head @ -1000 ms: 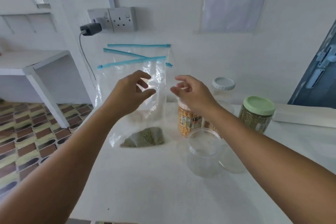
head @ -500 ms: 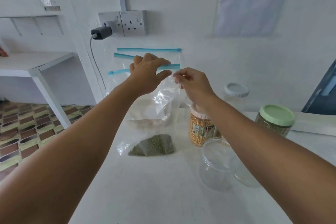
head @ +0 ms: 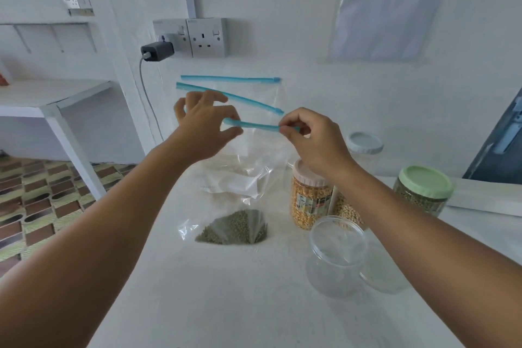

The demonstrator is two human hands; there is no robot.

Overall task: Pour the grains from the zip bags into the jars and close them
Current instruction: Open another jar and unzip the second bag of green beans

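A clear zip bag (head: 248, 178) with a blue zip strip leans against the wall, green grains (head: 234, 230) pooled in its bottom corner on the white table (head: 214, 297). My left hand (head: 204, 127) pinches the left part of the front zip strip and my right hand (head: 309, 140) pinches its right end. An open, empty clear jar (head: 334, 257) stands in front of my right forearm. Two more zip bags (head: 231, 87) lean behind the front one.
A pink-lidded jar of yellow kernels (head: 309, 200), a jar of pale beans (head: 346, 212) partly behind my arm, a white-lidded jar (head: 364, 147) and a green-lidded jar (head: 423, 192) stand at the right. A charger (head: 156, 51) is plugged into the wall sockets. The table's left edge drops to a tiled floor.
Both hands rose from in front of the bag to its top and took hold of the front blue zip strip, then spread apart along it.
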